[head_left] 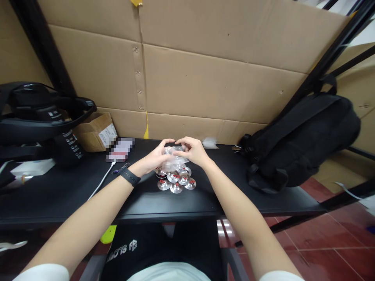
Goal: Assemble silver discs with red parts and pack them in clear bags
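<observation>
A clear plastic bag [171, 165] is between my hands, just above a pile of shiny metal discs [176, 187] with red marks. My left hand [155, 158], with a dark band at the wrist, grips the bag's left side, its thumb pressed along the plastic. On the right side, my right hand [191, 151] pinches the bag with curled fingers. The discs lie overlapping on the black tabletop [170, 205]. Some are partly covered by the bag, and whether discs are inside it I cannot make out clearly.
At the left stand a black headset-like device [43, 117] and an open cardboard box [95, 132]. A phone [120, 149] with a white cable [102, 179] lies nearby. A small clear bag [210, 143] rests against the cardboard wall [190, 86]. A black backpack [304, 132] leans at the right.
</observation>
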### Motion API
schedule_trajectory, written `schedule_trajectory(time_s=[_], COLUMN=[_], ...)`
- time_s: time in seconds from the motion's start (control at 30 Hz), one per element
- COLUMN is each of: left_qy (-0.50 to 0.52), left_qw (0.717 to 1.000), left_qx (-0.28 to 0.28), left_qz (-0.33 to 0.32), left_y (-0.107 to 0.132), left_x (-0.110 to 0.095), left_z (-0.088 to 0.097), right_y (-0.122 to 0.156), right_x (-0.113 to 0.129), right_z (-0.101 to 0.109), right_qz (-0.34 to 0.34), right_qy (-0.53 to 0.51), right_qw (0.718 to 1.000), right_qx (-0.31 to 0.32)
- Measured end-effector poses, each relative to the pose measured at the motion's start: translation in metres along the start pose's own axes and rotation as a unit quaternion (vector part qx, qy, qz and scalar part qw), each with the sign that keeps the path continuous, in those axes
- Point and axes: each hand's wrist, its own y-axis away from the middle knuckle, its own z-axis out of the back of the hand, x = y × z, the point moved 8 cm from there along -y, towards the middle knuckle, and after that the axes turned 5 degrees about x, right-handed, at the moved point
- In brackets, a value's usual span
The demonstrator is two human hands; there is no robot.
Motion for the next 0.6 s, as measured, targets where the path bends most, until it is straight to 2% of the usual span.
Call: schedule_trajectory(time_s=[0.13,0.37,0.6], left_qy=[-0.043,-0.023,-0.006], left_qw=[0.999,0.998,0.991], left_qx=[0.016,-0.058,-0.126], left_qz=[-0.008,-0.009,-0.049], left_y=[-0.001,-0.006,-0.010], left_x=[0.003,0.012,0.011], left_z=[-0.002,0.016,0.028], right_y=[0.000,0.003,0.000], right_x=[0.001,-0.027,-0.039], right_z=[0.000,-0.008,-0.008], right_qz=[0.006,-0.071,-0.084], right_qy=[-0.011,-0.106,-0.187], right_qw=[1.000,0.991,0.978], right_qx=[0.001,0.032,-0.027])
